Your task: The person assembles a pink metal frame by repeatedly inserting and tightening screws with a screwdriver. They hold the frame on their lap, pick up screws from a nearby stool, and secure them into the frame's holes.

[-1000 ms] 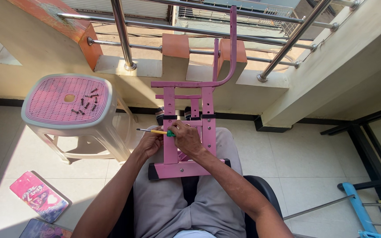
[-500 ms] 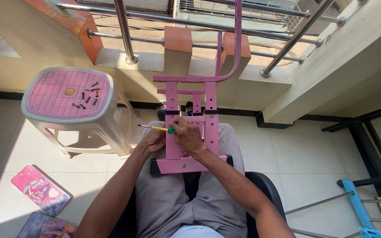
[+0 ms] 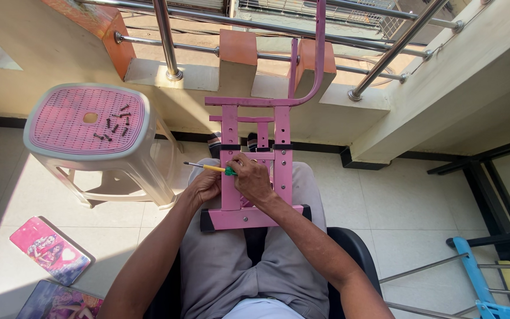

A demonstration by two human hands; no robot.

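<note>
**A:** What's farthest left?

**B:** Two flat pink picture panels (image 3: 50,249) lie on the floor tiles at the lower left, one partly out of view. Above them stands a plastic stool (image 3: 90,133) with a pink perforated seat, and a scatter of dark screws (image 3: 113,123) lies on that seat, right of its centre hole.

**A:** And the hands?

**B:** The left hand (image 3: 203,188) is curled just left of the pink frame (image 3: 255,171), touching its left upright. Whether its fingers grip anything I cannot tell; they are folded in, not spread. A screwdriver (image 3: 209,168) with a yellow shaft and green collar lies level just above that hand, tip pointing left, green end against the frame.

**A:** Who holds it?

**B:** The right hand (image 3: 252,180) lies over the frame's middle, fingers closed narrow at the screwdriver's green end, so it seems to be pinching the tool there.

**A:** Where's the frame itself?

**B:** It rests on the seated person's lap, base bar near the knees, uprights leaning away toward the steel railing (image 3: 166,41). A curved pink tube rises from its top.

**A:** Further right?

**B:** Pale floor tiles, then a blue metal stand (image 3: 473,274) at the lower right corner.
</note>
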